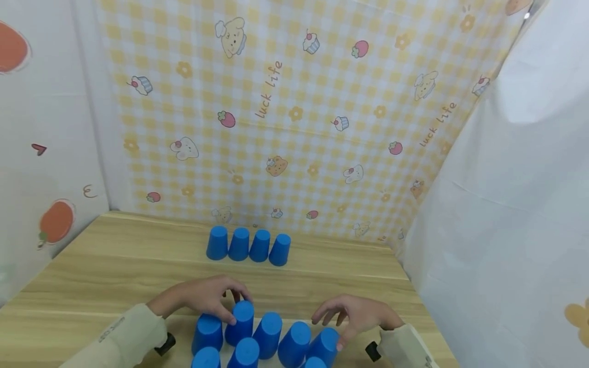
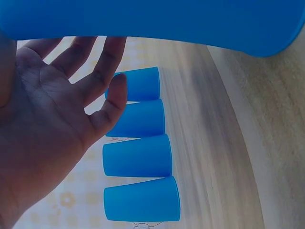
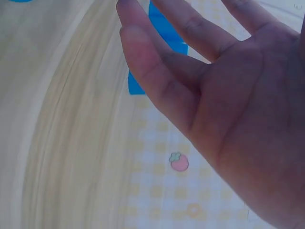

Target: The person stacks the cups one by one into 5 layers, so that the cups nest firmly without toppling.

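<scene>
Upside-down blue cups stand in a close group at the table's near side. My left hand [image 1: 209, 296] grips one blue cup [image 1: 240, 324] near its top, thumb on the near side and fingers on the far side. Another cup [image 1: 208, 333] stands just left of it, under the hand. In the left wrist view, a large blue cup [image 2: 152, 19] crosses the top and hides the fingertips. My right hand [image 1: 356, 313] hovers beside the rightmost cup [image 1: 323, 347], its thumb tip near or against that cup; the right wrist view shows loosely bent fingers [image 3: 157, 81] holding nothing.
Several more upside-down blue cups [image 1: 239, 245] form a row at the back of the wooden table [image 1: 138, 250]. Behind the table hangs a yellow checked cloth [image 1: 294, 138], with white sheets at both sides. The nearest cups are cut off by the frame's bottom edge.
</scene>
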Demonstrator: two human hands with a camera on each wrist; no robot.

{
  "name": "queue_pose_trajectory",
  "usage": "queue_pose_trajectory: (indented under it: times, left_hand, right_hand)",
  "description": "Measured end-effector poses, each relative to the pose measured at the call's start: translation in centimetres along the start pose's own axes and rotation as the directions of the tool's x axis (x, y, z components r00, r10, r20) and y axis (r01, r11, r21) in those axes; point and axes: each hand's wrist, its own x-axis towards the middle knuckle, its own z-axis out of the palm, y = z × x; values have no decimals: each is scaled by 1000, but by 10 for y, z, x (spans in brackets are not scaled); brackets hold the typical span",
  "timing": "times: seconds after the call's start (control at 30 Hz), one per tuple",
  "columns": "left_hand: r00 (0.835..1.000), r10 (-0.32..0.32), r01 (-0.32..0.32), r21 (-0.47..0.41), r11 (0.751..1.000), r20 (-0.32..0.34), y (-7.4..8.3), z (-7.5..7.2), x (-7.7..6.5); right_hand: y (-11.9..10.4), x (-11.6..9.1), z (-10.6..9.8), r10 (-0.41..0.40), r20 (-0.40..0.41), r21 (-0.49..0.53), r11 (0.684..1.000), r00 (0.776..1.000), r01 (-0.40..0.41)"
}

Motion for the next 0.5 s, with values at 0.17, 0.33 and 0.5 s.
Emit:
queue_pose_trajectory:
  times: [0.17, 0.33, 0.5]
  left_hand:
    - [999, -3, 3, 7, 1000, -33, -1, 0, 0]
    - [998, 8, -7, 3, 1000, -70, -2, 1, 0]
    - [996, -8, 8, 2, 1000, -94, -4, 2, 1]
  right_hand:
    - [8, -6, 0, -27, 6, 41, 999, 1000, 27]
    - [16, -8, 3, -56, 23, 91, 994, 998, 53]
    - [21, -7, 6, -68, 17, 119, 991, 998, 65]
